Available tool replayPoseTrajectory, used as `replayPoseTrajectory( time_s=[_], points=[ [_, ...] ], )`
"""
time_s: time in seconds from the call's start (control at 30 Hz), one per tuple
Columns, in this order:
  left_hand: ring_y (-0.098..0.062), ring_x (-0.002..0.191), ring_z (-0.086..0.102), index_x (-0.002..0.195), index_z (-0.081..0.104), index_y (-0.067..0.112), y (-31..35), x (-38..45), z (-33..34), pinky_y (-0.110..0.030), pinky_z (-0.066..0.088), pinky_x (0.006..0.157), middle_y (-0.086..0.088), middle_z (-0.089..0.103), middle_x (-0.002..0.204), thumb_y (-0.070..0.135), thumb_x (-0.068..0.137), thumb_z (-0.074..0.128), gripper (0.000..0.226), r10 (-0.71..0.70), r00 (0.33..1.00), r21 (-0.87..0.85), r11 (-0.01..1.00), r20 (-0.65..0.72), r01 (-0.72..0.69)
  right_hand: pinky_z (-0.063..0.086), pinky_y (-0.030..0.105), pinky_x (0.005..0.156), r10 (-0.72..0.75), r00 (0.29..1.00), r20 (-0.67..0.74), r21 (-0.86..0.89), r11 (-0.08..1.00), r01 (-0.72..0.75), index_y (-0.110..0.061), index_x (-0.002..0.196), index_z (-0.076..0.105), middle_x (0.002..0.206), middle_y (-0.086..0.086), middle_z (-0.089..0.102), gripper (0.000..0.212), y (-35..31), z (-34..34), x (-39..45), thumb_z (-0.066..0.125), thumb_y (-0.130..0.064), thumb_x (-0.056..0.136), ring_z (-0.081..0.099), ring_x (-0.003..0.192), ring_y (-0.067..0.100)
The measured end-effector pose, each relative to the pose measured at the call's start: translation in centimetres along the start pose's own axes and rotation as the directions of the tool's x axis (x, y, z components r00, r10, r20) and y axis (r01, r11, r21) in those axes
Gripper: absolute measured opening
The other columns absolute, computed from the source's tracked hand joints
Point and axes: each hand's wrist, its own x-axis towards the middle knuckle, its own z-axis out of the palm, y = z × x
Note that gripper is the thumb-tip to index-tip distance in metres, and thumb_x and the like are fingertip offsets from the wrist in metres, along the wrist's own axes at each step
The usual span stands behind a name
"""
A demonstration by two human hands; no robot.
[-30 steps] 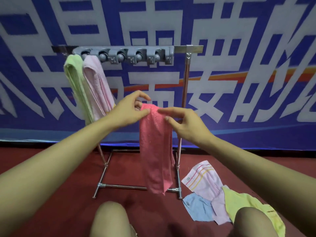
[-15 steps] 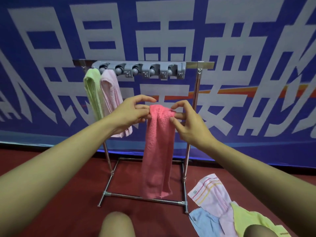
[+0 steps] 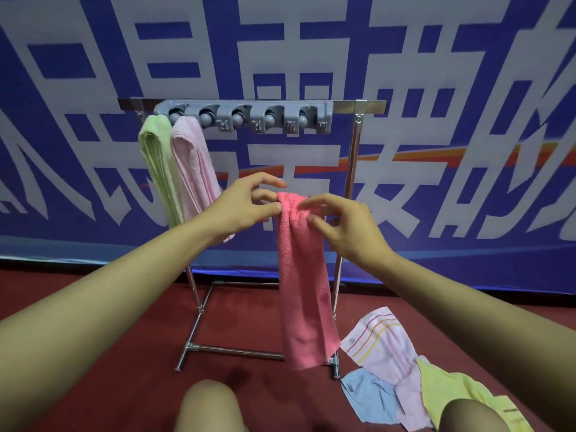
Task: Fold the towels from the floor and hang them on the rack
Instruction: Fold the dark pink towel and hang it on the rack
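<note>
A folded coral-pink towel (image 3: 304,285) hangs in a long strip in front of the metal rack (image 3: 350,188). My left hand (image 3: 246,204) pinches its top left corner between thumb and fingers. My right hand (image 3: 346,226) pinches the top right edge. The rack's grey clip bar (image 3: 249,115) carries a green towel (image 3: 157,163) and a pale pink towel (image 3: 194,166) at its left end; the other clips hold nothing. On the floor at the lower right lie a striped white-pink towel (image 3: 381,347), a blue towel (image 3: 369,397) and a yellow towel (image 3: 458,391).
A blue banner with large white characters (image 3: 467,151) covers the wall behind the rack. The floor is dark red carpet (image 3: 109,385). My knees (image 3: 208,406) show at the bottom edge, the right one over the yellow towel.
Both hands have lifted the coral towel's top edge higher and closer to the rack. The view has tilted up, so the rack sits lower in frame.
</note>
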Motion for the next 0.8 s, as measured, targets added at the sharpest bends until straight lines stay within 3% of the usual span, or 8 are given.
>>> replayPoseTrajectory(
  time_s=[0.1,0.2,0.3,0.4,0.5,0.57,0.73,0.8],
  points=[
    [-0.026,0.099,0.074,0.121,0.066,0.029,-0.5,0.1,0.3,-0.039,0.058,0.09,-0.007,0.079,0.104,0.01,0.092,0.076,0.036,-0.002,1.0,0.022,1.0,-0.006,0.002,0.053,0.019,0.064,0.01,1.0,0.008,-0.002,1.0,-0.01,-0.029,0.101,0.074,0.093,-0.016,0.075,0.008,0.2,0.0,-0.1,0.071,-0.024,0.095,0.067,0.078,-0.007],
    [-0.018,0.092,0.075,0.12,0.065,0.028,-0.7,0.2,0.4,-0.035,0.057,0.088,-0.002,0.08,0.1,0.01,0.093,0.075,0.034,-0.003,1.0,0.049,0.999,-0.012,0.003,0.047,0.012,0.057,0.015,0.998,0.058,0.059,0.998,-0.019,-0.027,0.101,0.062,0.083,-0.015,0.069,0.008,0.0,-0.2,-0.4,0.059,-0.02,0.102,0.062,0.064,-0.007],
    [-0.015,0.084,0.071,0.121,0.065,0.023,-0.6,0.2,0.1,-0.036,0.057,0.087,-0.008,0.079,0.099,0.003,0.093,0.071,0.034,-0.018,1.0,0.063,0.998,-0.019,0.019,0.046,0.011,0.053,-0.017,0.992,0.127,0.064,0.998,0.009,-0.024,0.103,0.061,0.089,-0.014,0.069,0.008,-0.1,-0.5,-0.5,0.056,-0.017,0.103,0.065,0.071,0.005],
    [-0.032,0.096,0.074,0.123,0.066,0.021,-0.6,0.2,0.1,-0.043,0.058,0.098,-0.014,0.078,0.104,0.0,0.095,0.065,0.036,-0.057,0.998,0.058,0.997,0.016,0.056,0.047,0.011,0.055,-0.024,0.988,0.153,0.015,1.0,0.022,-0.025,0.104,0.07,0.087,-0.022,0.068,0.013,0.2,-0.5,-0.6,0.061,-0.016,0.1,0.068,0.073,0.008],
    [-0.032,0.107,0.072,0.122,0.067,0.024,-0.6,0.2,0.4,-0.045,0.059,0.1,-0.016,0.077,0.104,0.009,0.095,0.068,0.031,-0.077,0.996,0.07,0.995,0.047,0.073,0.051,0.01,0.072,0.002,0.989,0.15,0.046,0.999,-0.009,-0.023,0.103,0.069,0.096,-0.019,0.073,0.013,0.4,-0.2,-0.7,0.058,-0.016,0.101,0.071,0.087,0.001],
    [-0.028,0.101,0.075,0.122,0.068,0.026,-0.8,0.3,0.4,-0.044,0.059,0.1,-0.014,0.077,0.101,0.015,0.093,0.075,0.031,-0.062,0.996,0.111,0.992,0.066,0.054,0.051,0.011,0.078,0.019,0.987,0.161,0.067,0.997,-0.03,-0.022,0.103,0.067,0.098,-0.016,0.075,0.013,0.3,0.0,-0.8,0.056,-0.017,0.102,0.07,0.092,-0.002],
    [-0.018,0.082,0.066,0.122,0.066,0.028,-1.0,0.4,-0.3,-0.041,0.056,0.093,-0.026,0.072,0.099,0.018,0.091,0.078,0.035,-0.049,0.995,0.152,0.988,0.088,0.035,0.045,0.011,0.058,0.044,0.979,0.2,0.083,0.995,-0.061,-0.02,0.105,0.069,0.075,-0.029,0.068,0.02,-0.3,-0.3,-0.9,0.053,-0.01,0.1,0.062,0.062,-0.003],
    [-0.018,0.077,0.062,0.122,0.066,0.029,-0.6,0.7,-1.2,-0.04,0.052,0.082,-0.021,0.069,0.087,0.019,0.093,0.077,0.033,-0.053,0.991,0.191,0.981,0.123,0.029,0.044,0.008,0.057,0.044,0.982,0.186,0.114,0.991,-0.066,-0.021,0.108,0.072,0.086,-0.025,0.073,0.02,-0.9,-0.3,-0.5,0.054,-0.017,0.103,0.062,0.064,-0.006]
  ],
)
